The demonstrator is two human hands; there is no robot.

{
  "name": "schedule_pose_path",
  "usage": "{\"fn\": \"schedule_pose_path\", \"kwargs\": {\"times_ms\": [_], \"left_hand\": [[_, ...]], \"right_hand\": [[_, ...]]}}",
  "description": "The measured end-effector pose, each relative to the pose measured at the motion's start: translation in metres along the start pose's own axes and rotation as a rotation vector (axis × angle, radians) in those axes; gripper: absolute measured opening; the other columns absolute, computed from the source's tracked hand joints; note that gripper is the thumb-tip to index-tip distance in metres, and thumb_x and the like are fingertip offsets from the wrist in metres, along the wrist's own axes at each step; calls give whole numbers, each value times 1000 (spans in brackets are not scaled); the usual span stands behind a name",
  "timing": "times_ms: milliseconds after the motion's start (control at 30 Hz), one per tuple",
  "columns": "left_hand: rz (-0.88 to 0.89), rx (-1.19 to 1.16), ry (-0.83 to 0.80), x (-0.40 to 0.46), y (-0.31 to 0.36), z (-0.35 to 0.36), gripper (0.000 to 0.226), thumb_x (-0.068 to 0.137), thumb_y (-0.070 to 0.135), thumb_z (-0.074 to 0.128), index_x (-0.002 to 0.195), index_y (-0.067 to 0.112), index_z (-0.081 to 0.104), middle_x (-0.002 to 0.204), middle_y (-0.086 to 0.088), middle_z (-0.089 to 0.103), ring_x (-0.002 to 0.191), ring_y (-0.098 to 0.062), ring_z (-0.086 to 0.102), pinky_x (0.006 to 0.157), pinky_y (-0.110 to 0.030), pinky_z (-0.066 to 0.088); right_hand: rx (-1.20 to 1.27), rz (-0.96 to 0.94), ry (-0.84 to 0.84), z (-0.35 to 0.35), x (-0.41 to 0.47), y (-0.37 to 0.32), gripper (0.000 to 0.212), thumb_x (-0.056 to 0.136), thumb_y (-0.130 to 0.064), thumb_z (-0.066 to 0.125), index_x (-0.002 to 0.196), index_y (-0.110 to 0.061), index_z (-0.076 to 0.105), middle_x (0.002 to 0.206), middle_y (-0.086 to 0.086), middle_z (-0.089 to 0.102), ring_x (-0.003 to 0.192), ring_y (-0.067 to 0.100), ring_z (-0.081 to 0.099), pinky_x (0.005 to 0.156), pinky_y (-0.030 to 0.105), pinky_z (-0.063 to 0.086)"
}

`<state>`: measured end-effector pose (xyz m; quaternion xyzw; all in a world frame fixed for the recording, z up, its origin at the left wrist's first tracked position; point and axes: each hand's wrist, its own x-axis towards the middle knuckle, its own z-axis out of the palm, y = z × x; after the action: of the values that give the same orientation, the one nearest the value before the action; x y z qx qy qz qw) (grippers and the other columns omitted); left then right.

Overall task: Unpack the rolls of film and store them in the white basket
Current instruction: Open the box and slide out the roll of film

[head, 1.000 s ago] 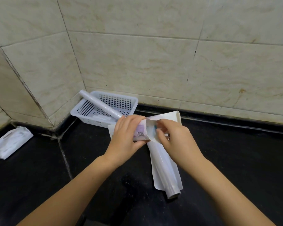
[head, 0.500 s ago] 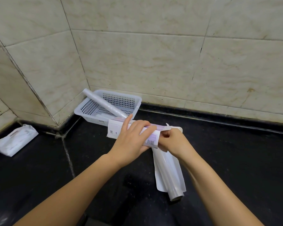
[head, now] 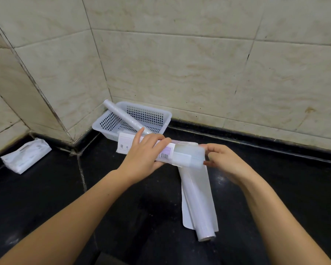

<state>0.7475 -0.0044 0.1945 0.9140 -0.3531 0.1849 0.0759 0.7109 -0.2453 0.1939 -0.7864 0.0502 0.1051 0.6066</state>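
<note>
A bare roll (head: 199, 205) lies nearest on the black counter (head: 275, 188). Above it, the left hand (head: 141, 155) clamps a carton (head: 139, 148); the right hand (head: 224, 159) pinches the emerging film roll (head: 189, 155), which may slip. Beyond, the white basket (head: 151, 115) holds one roll (head: 122, 115).

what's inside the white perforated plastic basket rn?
One clear film roll leans diagonally in the white perforated plastic basket, its upper end over the back-left rim. The left hand and carton cover its lower end and the basket's front.

Home kitchen corner: tiled walls (head: 180, 64), black stone counter (head: 46, 188).
</note>
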Motion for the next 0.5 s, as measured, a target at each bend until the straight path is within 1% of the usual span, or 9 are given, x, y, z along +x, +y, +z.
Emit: {"fn": "schedule_pose_path", "kwargs": {"times_ms": [33,100,167,200,233,267,333,400,500], "left_hand": [[2,10,1,1,0,-1,52,76,27,72,124,18,54,118,-4,59,113,-24,56,113,-56,20],[8,32,4,4,-1,-2,52,74,25,73,123,17,55,115,-5,60,110,-25,58,112,-58,23],[15,59,7,6,0,-3,52,74,24,73,122,17,56,113,-6,61,108,-26,59,111,-59,24],[21,72,11,7,0,-3,52,74,23,74,122,16,56,113,-7,61,108,-27,59,111,-60,25],[29,83,19,8,1,-2,52,73,23,74,121,15,57,112,-8,62,107,-28,60,110,-60,26],[37,91,29,8,1,-2,51,73,24,74,120,15,58,111,-8,63,106,-28,61,109,-61,28],[57,110,45,9,0,0,51,72,25,75,119,15,58,109,-7,63,105,-27,61,109,-60,29],[69,125,50,6,-3,5,52,73,28,75,120,15,57,110,-6,63,106,-25,60,109,-59,27],[-9,99,8,-4,-14,15,56,73,34,74,123,16,54,116,-5,62,111,-24,59,110,-57,24]], "right_hand": [[94,22,-25,-1,2,-2,33,63,-12,47,81,-19,74,103,6,71,96,16,64,86,34,54],[180,36,-76,0,6,-3,25,69,-31,57,86,-23,74,104,5,72,94,16,68,77,30,55],[100,19,-81,3,8,-4,46,70,-60,61,101,-27,65,109,-1,68,95,11,68,70,27,57],[36,19,-76,4,9,-4,57,66,-65,63,109,-27,59,109,-4,64,94,10,66,66,26,58],[-31,12,-76,7,10,-5,62,65,-63,66,114,-27,53,108,-6,60,92,10,65,63,24,58],[-104,-9,-81,10,12,-6,61,66,-55,70,116,-26,51,106,-7,59,90,9,64,60,22,57],[-229,-61,-66,14,15,-5,38,73,-36,74,105,-21,59,95,-3,64,80,9,64,56,20,55],[-249,-74,-40,15,18,-5,14,78,-21,72,90,-15,67,82,2,65,67,9,62,52,17,54],[-213,-34,-75,7,24,-2,10,81,-11,69,87,-4,67,72,5,60,61,11,56,48,17,50]]}}
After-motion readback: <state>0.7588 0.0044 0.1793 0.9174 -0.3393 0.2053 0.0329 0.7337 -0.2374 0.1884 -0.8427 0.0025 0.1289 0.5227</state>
